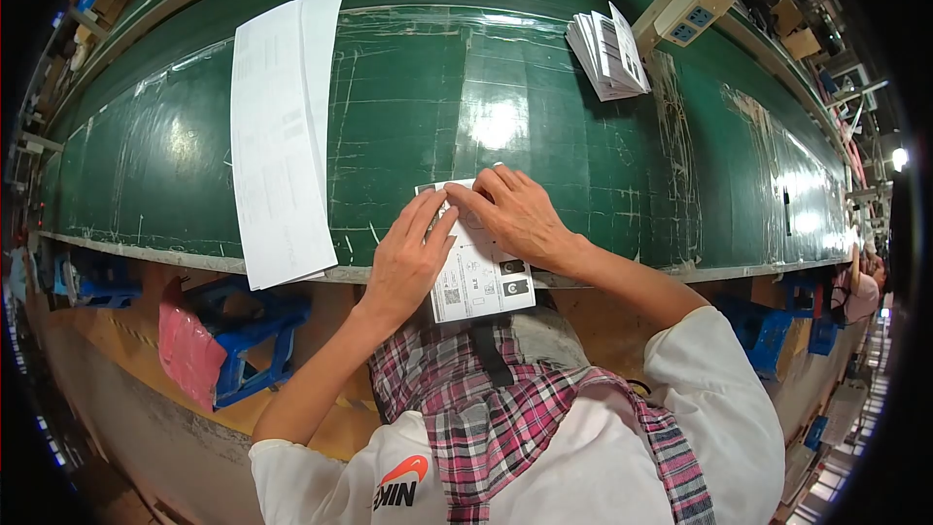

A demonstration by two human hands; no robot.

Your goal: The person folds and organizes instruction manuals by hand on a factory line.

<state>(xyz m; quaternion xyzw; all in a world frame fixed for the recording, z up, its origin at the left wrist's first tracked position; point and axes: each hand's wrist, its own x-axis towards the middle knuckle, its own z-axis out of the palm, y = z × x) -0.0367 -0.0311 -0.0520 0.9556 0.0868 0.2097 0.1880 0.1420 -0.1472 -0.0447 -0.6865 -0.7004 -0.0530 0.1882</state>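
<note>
A white printed leaflet (pixel 486 287) lies under both hands at the near edge of the green table, its lower part hanging over that edge. Diagrams, a square code and dark blocks show on its face. My left hand (pixel 410 258) grips the leaflet's left side, fingertips close to the upper corner. At the top of the same sheet, my right hand (pixel 525 219) has its fingers curled and its thumb reaching toward the left fingertips. Part of the upper leaflet is hidden beneath the hands.
Long white sheets (pixel 282 146) lie to the left, slightly past the table's (pixel 408 87) near edge. Folded leaflets (pixel 607 56) stand in a bunch at the back right, near a post with a socket box (pixel 695 12). Blue stools (pixel 258 340) are below the table.
</note>
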